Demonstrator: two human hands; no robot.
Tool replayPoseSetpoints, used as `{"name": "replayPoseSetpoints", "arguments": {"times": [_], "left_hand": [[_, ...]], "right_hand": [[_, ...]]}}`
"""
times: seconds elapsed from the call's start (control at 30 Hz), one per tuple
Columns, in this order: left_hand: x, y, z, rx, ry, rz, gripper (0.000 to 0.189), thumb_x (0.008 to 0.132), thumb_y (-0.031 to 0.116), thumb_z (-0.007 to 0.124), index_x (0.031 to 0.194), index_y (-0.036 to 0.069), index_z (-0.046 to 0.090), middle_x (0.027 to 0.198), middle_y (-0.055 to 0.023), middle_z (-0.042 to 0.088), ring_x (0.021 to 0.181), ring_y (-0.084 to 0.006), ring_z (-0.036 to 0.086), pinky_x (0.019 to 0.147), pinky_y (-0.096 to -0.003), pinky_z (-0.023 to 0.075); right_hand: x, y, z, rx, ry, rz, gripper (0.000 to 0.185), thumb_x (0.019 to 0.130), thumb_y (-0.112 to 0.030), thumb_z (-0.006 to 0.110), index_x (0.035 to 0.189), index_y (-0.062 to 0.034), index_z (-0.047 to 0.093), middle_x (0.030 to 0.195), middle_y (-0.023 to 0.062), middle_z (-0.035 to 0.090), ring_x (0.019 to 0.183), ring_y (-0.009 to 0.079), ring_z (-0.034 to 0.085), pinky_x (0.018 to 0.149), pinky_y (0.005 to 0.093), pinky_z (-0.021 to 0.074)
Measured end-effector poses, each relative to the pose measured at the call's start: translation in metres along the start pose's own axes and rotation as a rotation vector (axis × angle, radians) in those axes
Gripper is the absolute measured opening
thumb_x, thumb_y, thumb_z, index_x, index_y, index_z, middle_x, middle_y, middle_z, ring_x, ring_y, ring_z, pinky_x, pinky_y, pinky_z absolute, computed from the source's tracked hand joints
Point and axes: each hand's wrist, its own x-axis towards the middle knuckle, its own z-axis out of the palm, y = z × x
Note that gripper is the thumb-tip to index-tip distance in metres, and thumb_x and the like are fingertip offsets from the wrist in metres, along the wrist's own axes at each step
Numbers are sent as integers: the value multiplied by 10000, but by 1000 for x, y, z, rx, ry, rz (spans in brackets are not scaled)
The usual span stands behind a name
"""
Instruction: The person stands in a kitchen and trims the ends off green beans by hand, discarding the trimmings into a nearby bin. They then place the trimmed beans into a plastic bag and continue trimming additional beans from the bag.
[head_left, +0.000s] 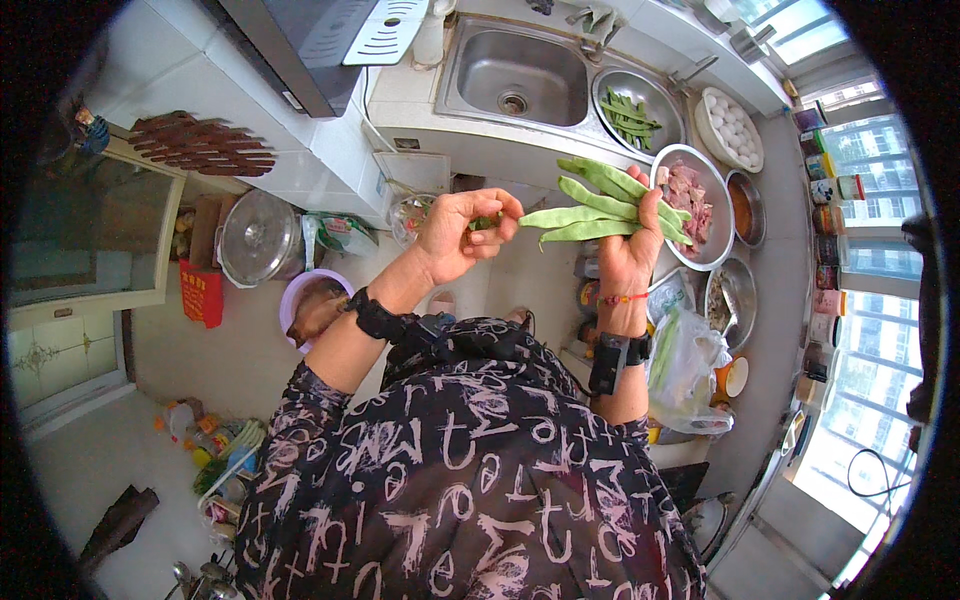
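My right hand holds a fanned bunch of flat green beans against its palm, under the thumb. The bean tips point left, towards my left hand. Its fingers are curled around small green pieces, partly hidden by the fingers. The left index fingertip is at the tip of one bean; whether it pinches it I cannot tell. Beyond the right hand, a steel bowl contains trimmed beans. Just right of the hand stands a metal bowl of raw meat pieces.
A steel sink lies ahead. On the right counter are a basket of eggs, a bowl of brown liquid, another steel bowl and a plastic bag. A waste bin, lidded pot and purple basin stand at left.
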Motion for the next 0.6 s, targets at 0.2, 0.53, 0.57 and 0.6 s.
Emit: {"name": "replayPoseSetpoints", "arguments": {"times": [0.2, 0.53, 0.57, 0.6], "left_hand": [[-7, 13, 14, 361, -58, -44, 267, 888, 182, 510, 986, -31, 637, 681, -46, 603, 479, -27, 339, 443, -181, 282], [13, -7, 11, 1552, 309, 640, 227, 855, 144, 498, 837, -29, 645, 714, -247, 615, 703, -389, 643, 642, -443, 482], [18, -8, 7, 1446, 348, 636, 222, 854, 145, 501, 841, -29, 638, 707, -233, 621, 690, -368, 645, 638, -431, 485], [24, -8, 4, 1338, 382, 620, 218, 852, 147, 505, 845, -30, 632, 700, -220, 628, 677, -347, 646, 634, -420, 489]], "right_hand": [[-3, 0, 12, -177, -24, -80, 431, 929, -248, 627, 1261, 9, 528, 1264, 120, 576, 1189, 261, 532, 1057, 444, 414], [-14, 13, 32, -365, -86, -234, 247, 926, -191, 636, 1094, -24, 567, 1229, 162, 598, 1187, 296, 540, 1056, 440, 404], [-17, 16, 33, -374, -97, -260, 235, 925, -188, 638, 1085, -32, 568, 1229, 164, 599, 1186, 294, 542, 1056, 439, 403], [-18, 20, 34, -382, -100, -266, 188, 930, -184, 632, 1058, -66, 561, 1235, 154, 602, 1185, 284, 541, 1059, 428, 398]]}}
